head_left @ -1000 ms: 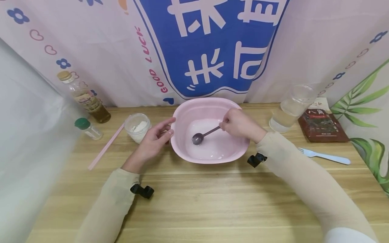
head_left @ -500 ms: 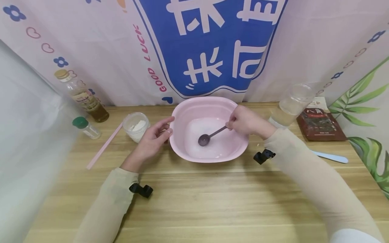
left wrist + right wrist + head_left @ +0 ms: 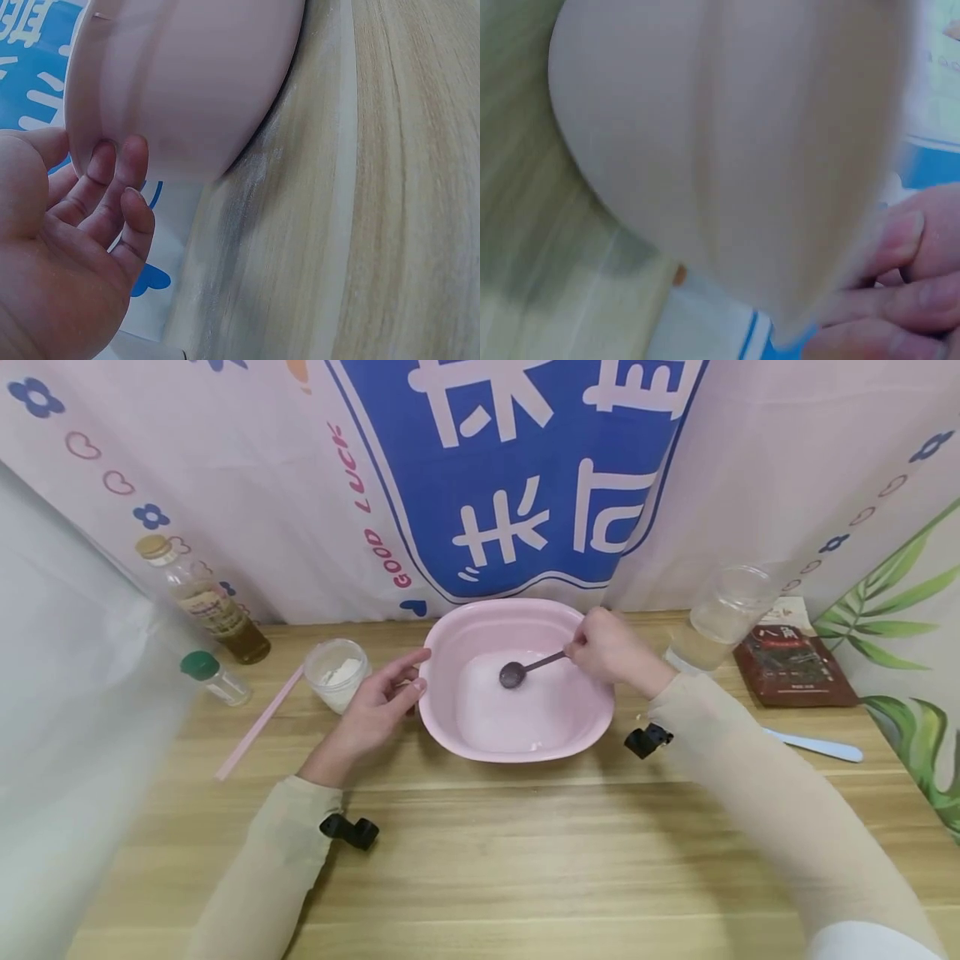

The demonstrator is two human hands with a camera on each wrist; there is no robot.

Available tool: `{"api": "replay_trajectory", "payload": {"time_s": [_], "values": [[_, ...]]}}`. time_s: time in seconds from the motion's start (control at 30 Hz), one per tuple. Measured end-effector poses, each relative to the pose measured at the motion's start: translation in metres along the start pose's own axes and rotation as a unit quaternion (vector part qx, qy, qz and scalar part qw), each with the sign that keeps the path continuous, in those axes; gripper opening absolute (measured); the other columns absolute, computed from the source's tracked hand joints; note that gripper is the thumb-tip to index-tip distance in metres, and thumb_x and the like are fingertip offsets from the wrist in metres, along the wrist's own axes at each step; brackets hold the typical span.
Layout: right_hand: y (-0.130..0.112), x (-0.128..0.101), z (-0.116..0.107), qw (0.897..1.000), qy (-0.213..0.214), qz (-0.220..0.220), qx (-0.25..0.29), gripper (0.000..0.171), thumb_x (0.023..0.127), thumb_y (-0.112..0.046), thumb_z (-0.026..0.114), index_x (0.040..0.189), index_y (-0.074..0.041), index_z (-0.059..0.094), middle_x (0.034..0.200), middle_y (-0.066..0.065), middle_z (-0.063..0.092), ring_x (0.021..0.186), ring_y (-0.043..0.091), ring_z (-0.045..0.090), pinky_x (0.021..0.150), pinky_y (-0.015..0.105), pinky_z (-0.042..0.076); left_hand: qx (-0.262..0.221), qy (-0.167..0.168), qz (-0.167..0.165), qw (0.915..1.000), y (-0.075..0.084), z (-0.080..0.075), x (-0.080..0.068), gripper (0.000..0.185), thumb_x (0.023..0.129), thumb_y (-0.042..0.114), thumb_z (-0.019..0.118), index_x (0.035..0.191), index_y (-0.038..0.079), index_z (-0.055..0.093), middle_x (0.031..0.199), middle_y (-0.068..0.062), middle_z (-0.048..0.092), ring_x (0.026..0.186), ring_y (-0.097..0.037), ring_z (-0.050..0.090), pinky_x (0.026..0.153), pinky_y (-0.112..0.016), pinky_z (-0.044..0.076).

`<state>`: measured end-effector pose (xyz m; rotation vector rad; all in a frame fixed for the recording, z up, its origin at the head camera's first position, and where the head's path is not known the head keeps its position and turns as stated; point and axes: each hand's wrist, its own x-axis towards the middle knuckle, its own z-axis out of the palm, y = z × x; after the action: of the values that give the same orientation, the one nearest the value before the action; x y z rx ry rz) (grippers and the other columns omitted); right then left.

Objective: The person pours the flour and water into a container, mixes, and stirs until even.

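A pink basin [image 3: 444, 702] stands on the wooden table, with whitish liquid [image 3: 498, 722] in its bottom. My left hand [image 3: 377, 703] holds the basin's left rim; in the left wrist view the thumb meets the rim and bent fingers [image 3: 97, 169] lie under it against the outer wall. Over the basin's right side, my right hand [image 3: 611, 647] pinches the handle of a dark brown measuring spoon [image 3: 513, 675]. The spoon's round bowl is down at the liquid. The basin wall hides the spoon in the right wrist view, where some right-hand fingers [image 3: 922, 300] show at the edge.
Left of the basin are a jar of white powder [image 3: 337, 681], a pink stick [image 3: 258, 727], a green-capped shaker [image 3: 213, 677] and an oil bottle [image 3: 217, 610]. A clear pitcher [image 3: 708, 627], a brown packet [image 3: 795, 668] and a light blue fork [image 3: 817, 747] lie right.
My right hand has shifted right and slightly away from me. The spoon's bowl has swept right and toward the back of the basin. My left hand stays at the rim.
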<state>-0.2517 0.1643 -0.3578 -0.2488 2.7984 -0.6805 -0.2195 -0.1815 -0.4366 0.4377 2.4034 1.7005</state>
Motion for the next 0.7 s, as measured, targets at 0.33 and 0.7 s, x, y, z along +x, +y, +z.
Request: {"api": "replay_trajectory", "payload": {"time_s": [0.33, 0.7], "values": [[-0.007, -0.010, 0.005, 0.997, -0.079, -0.024, -0.005, 0.023, 0.104, -0.013, 0.068, 0.098, 0.004, 0.082, 0.080, 0.011, 0.073, 0.066, 0.018, 0.059, 0.056, 0.025, 0.048, -0.009, -0.001, 0.005, 0.9999, 0.001, 0.000, -0.001, 0.050, 0.111, 0.007, 0.055, 0.160, -0.001, 0.047, 0.116, -0.023, 0.063, 0.086, -0.005, 0.065, 0.077, -0.023, 0.059], [-0.010, -0.006, 0.012, 1.000, -0.021, -0.009, -0.006, 0.027, 0.106, -0.015, 0.066, 0.097, 0.004, 0.082, 0.082, 0.012, 0.073, 0.070, 0.022, 0.062, 0.058, 0.027, 0.049, -0.001, -0.004, -0.001, 1.0000, 0.001, -0.001, 0.000, 0.050, 0.112, 0.008, 0.055, 0.160, 0.002, 0.048, 0.120, -0.025, 0.063, 0.087, -0.007, 0.065, 0.079, -0.025, 0.059]]}}
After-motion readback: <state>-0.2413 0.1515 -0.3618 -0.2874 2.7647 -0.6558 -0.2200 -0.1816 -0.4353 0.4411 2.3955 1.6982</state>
